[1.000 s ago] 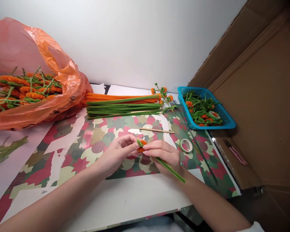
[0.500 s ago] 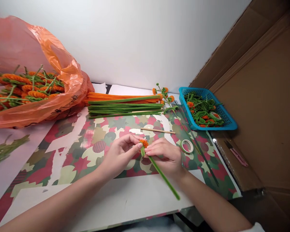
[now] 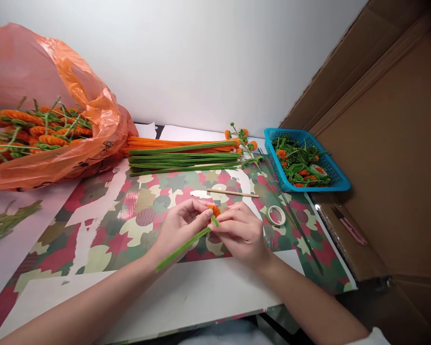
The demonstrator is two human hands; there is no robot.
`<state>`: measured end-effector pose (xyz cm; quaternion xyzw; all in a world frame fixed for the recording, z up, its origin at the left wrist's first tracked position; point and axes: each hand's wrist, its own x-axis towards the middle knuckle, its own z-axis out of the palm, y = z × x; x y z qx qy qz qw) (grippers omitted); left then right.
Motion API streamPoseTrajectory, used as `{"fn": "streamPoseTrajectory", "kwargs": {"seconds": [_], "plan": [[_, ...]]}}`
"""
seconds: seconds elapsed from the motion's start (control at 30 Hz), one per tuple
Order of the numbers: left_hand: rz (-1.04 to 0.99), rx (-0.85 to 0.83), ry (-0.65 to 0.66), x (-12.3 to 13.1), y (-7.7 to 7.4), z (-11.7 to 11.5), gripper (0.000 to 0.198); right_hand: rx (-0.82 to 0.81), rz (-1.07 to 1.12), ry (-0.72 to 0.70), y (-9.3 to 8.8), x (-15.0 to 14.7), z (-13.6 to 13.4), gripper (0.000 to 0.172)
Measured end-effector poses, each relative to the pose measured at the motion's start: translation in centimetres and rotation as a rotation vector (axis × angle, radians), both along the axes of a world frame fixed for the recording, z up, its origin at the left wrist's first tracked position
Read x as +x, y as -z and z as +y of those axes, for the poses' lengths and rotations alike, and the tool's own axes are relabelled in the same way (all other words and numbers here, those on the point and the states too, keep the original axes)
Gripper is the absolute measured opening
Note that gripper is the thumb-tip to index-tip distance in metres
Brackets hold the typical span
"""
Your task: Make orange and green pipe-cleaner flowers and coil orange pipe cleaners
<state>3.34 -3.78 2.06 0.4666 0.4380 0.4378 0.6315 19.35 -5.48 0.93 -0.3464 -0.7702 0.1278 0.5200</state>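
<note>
My left hand (image 3: 181, 227) and my right hand (image 3: 239, 232) meet over the patterned mat, fingers pinched on a small orange pipe-cleaner flower head (image 3: 214, 209). A green pipe-cleaner stem (image 3: 181, 248) runs from the flower down and to the left, across my left wrist. Both hands are closed on this piece, thumbs and fingertips touching it.
A bundle of orange and green pipe cleaners (image 3: 183, 155) lies behind. An orange plastic bag (image 3: 57, 129) of finished flowers sits left. A blue basket (image 3: 307, 163) of parts, a tape roll (image 3: 276, 215), a wooden stick (image 3: 232, 193), and a finished sprig (image 3: 242, 139) lie right. Cardboard wall (image 3: 391, 143) stands at right.
The green stem has swung from pointing down-right under my right hand to pointing down-left across my left wrist. The hands stayed in place around the flower head.
</note>
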Motion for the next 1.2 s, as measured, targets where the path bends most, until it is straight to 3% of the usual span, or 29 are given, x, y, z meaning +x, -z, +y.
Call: {"fn": "streamPoseTrajectory", "kwargs": {"seconds": [0.2, 0.4, 0.6, 0.9, 1.2], "plan": [[0.021, -0.006, -0.054, -0.1, -0.6, -0.1, 0.025, 0.048, 0.015, -0.001, 0.2, 0.1, 0.2, 0.025], [-0.04, -0.065, -0.054, -0.2, 0.3, 0.0, 0.026, 0.04, 0.011, -0.017, 0.2, -0.4, 0.4, 0.029], [-0.065, -0.038, -0.13, 0.3, -0.1, -0.3, 0.025, 0.012, 0.003, 0.088, -0.3, -1.0, -0.1, 0.026], [0.022, 0.057, -0.076, 0.0, -0.6, -0.5, 0.02, 0.048, -0.003, 0.165, -0.8, -1.0, -0.4, 0.021], [-0.019, 0.144, -0.042, -0.1, -0.6, -0.6, 0.017, -0.166, 0.143, 0.217, -0.5, -1.3, -0.6, 0.017]]}}
